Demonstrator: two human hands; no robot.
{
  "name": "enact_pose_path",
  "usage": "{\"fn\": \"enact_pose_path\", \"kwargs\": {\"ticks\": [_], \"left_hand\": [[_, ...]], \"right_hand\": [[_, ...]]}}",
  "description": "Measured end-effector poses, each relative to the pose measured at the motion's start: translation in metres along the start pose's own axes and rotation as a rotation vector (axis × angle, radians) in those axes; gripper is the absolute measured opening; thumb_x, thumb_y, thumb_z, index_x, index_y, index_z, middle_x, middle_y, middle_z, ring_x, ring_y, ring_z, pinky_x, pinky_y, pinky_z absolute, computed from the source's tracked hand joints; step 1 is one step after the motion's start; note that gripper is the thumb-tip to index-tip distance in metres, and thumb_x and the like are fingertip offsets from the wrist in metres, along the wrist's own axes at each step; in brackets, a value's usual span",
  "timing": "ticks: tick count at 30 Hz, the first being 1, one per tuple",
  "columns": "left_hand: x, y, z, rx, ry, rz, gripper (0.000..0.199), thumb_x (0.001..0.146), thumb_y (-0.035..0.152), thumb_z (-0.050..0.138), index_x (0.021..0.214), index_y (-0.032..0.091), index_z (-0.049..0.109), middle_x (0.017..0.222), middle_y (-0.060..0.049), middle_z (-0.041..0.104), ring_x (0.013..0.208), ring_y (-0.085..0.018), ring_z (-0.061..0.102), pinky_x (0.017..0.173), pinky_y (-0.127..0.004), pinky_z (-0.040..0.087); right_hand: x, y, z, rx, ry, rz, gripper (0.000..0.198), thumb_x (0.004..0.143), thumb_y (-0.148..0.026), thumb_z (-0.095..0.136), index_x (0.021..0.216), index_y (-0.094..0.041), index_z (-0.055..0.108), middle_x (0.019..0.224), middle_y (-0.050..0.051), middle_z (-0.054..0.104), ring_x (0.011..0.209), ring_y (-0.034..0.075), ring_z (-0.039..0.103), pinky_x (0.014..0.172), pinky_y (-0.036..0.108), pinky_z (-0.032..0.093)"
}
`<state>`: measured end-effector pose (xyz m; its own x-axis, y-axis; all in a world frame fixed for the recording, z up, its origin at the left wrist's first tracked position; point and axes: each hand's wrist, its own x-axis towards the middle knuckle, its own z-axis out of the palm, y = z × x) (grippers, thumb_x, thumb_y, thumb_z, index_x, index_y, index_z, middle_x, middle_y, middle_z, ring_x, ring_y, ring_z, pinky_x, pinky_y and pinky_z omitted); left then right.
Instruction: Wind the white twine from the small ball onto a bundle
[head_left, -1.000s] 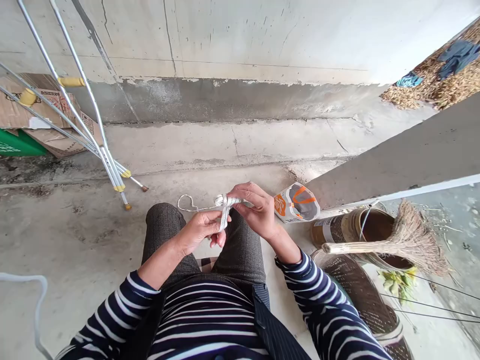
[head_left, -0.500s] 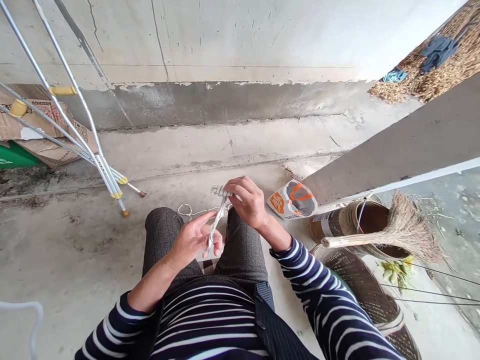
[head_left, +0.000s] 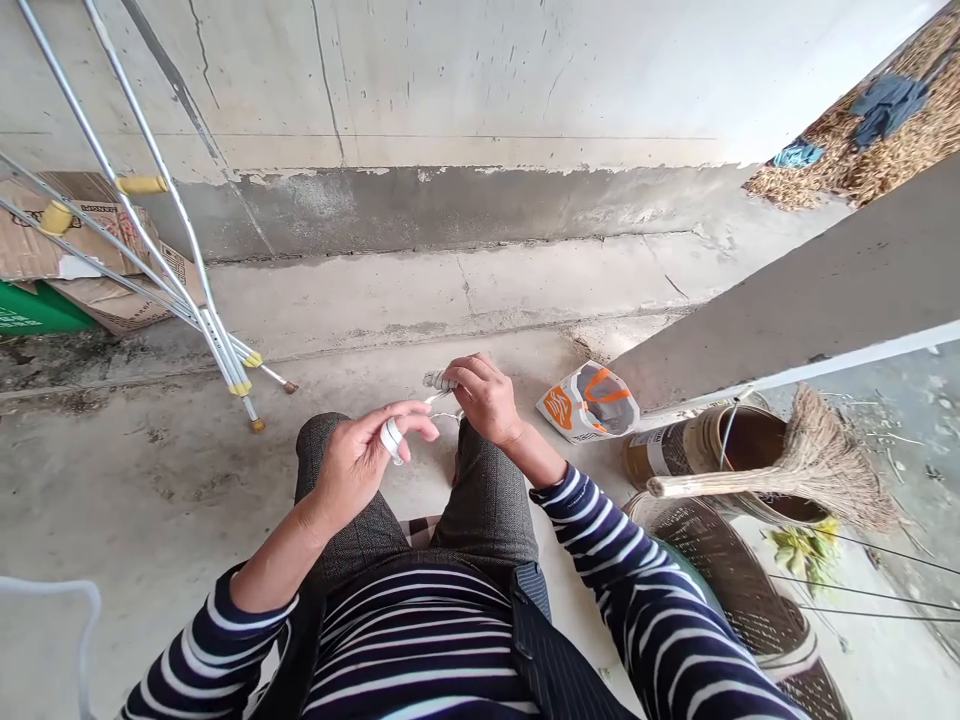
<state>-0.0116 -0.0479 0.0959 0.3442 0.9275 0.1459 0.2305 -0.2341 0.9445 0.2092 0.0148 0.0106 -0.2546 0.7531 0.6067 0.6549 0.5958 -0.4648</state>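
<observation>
Both my hands are raised above my knees. My right hand (head_left: 486,402) is closed round a small greyish-white wound bundle (head_left: 435,381), whose end sticks out past the fingertips; the rest is hidden. A flat white cord (head_left: 391,440) loops over the fingers of my left hand (head_left: 356,455), and part of it runs towards the bundle. The left index finger stretches out towards the bundle while the other fingers curl at the loop. My hands are apart by a small gap. Thin cord also shows behind them, partly hidden.
An open white-and-orange bag (head_left: 589,402) stands right of my knees. Beyond it are a bucket (head_left: 675,450), a straw broom (head_left: 817,465) lying across it, and a dark woven basket (head_left: 739,570). Metal crutches (head_left: 202,310) lean at left by cardboard boxes (head_left: 75,235).
My left hand has moved left and slightly up, away from the strand below the bundle, and the white cord now loops over its fingers. My right hand has shifted slightly left.
</observation>
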Motion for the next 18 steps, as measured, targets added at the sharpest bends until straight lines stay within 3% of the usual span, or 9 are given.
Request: {"fn": "enact_pose_path", "kwargs": {"ticks": [4,8,11,14,18], "left_hand": [[0.009,0.006,-0.006,0.097,-0.030,0.110,0.030,0.105,0.033,0.048,0.115,0.019,0.072,0.100,-0.004,0.080,0.078,-0.014,0.073,0.080,-0.025,0.056],[0.016,0.014,-0.009,0.254,-0.082,0.387,0.023,0.102,0.024,0.055,0.113,0.022,0.074,0.108,-0.005,0.080,0.101,-0.017,0.073,0.093,-0.031,0.055],[0.017,0.020,-0.012,0.359,-0.061,0.501,0.022,0.099,0.019,0.058,0.112,0.024,0.074,0.104,-0.004,0.080,0.099,-0.018,0.074,0.105,-0.040,0.051],[0.006,0.016,-0.017,0.322,-0.046,0.370,0.021,0.099,0.021,0.057,0.106,0.024,0.077,0.100,-0.003,0.080,0.098,-0.019,0.073,0.103,-0.037,0.052],[-0.015,-0.017,-0.022,0.180,-0.194,-0.070,0.029,0.100,0.033,0.052,0.098,0.021,0.078,0.098,-0.003,0.080,0.089,-0.018,0.074,0.079,-0.025,0.056]], "right_hand": [[0.001,0.001,0.006,0.126,-0.017,0.129,0.030,0.083,0.000,0.055,0.092,-0.023,0.072,0.101,0.005,0.074,0.094,0.019,0.065,0.083,0.030,0.052],[0.008,-0.002,0.006,0.240,0.006,0.240,0.026,0.080,-0.002,0.059,0.088,-0.022,0.072,0.093,0.004,0.073,0.085,0.018,0.066,0.076,0.030,0.053],[0.012,-0.006,0.003,0.282,0.018,0.224,0.024,0.080,-0.002,0.059,0.089,-0.021,0.071,0.094,0.004,0.074,0.086,0.019,0.067,0.075,0.030,0.053],[0.014,-0.009,-0.002,0.214,0.087,0.121,0.027,0.083,-0.001,0.056,0.091,-0.021,0.071,0.099,0.006,0.074,0.094,0.020,0.066,0.083,0.032,0.054],[0.018,-0.008,-0.013,0.093,0.128,0.032,0.032,0.086,0.001,0.050,0.092,-0.023,0.071,0.099,0.006,0.074,0.093,0.020,0.064,0.086,0.035,0.053]]}}
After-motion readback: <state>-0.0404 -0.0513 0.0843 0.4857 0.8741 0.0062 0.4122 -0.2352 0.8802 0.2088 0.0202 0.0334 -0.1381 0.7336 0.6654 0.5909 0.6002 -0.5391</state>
